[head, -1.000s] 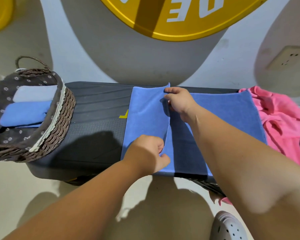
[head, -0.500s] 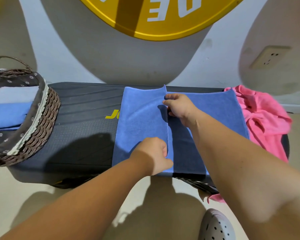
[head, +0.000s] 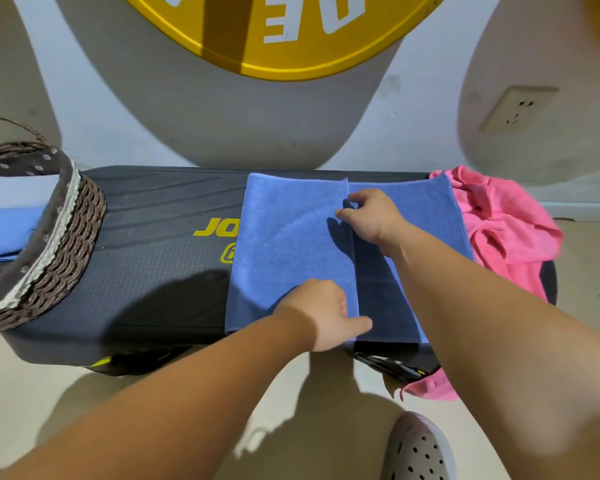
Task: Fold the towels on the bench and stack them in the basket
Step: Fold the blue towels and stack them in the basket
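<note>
Towel (head: 291, 237) fold edge pinched, left hand (head: 321, 311) near end, right hand (head: 371, 216) far end

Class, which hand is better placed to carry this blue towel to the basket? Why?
Left, probably: the left hand grips the blue towel nearer the basket, which stands left on the bench; the right hand would reach across.

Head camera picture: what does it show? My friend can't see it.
The left hand and right hand pinch the folded-over edge of a blue towel on a dark bench. A pink towel lies bunched at its right end; a wicker basket at the left holds folded towels.
</note>
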